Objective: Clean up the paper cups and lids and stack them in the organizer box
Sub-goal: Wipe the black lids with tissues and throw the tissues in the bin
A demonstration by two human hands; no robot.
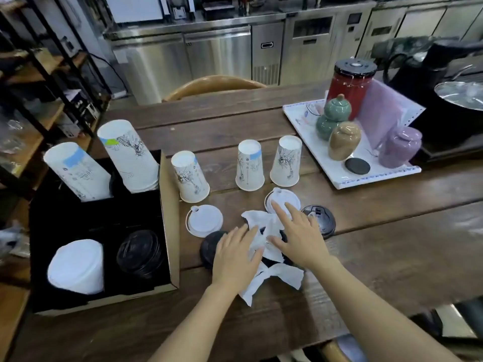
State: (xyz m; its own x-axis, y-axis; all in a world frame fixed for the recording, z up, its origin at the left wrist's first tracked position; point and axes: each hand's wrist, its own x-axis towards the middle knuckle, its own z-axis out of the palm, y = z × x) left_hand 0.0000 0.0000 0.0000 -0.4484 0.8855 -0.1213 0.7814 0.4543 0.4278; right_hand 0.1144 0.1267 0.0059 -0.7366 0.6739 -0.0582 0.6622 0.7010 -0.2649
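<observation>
Three printed paper cups stand upside down on the wooden table: one [190, 180] beside the box, one [249, 165] in the middle, one [286, 161] to its right. In front of them lie white lids [204, 221] [282, 199] and black lids [319, 219] [209, 246]. A crumpled white tissue [264, 246] covers the middle lids. My left hand [235, 254] and my right hand [298, 236] press flat on the tissue, fingers spread. The organizer box [170, 231] at left holds two cup stacks [78, 171] [130, 155], a white lid stack [77, 265] and a black lid stack [140, 253].
A white tray [339, 176] at right carries small ceramic jars, a red canister [349, 87] and a black coaster. A dark pot [454, 100] stands at the far right. A wooden chair back [211, 86] sits behind the table; metal shelving is at left.
</observation>
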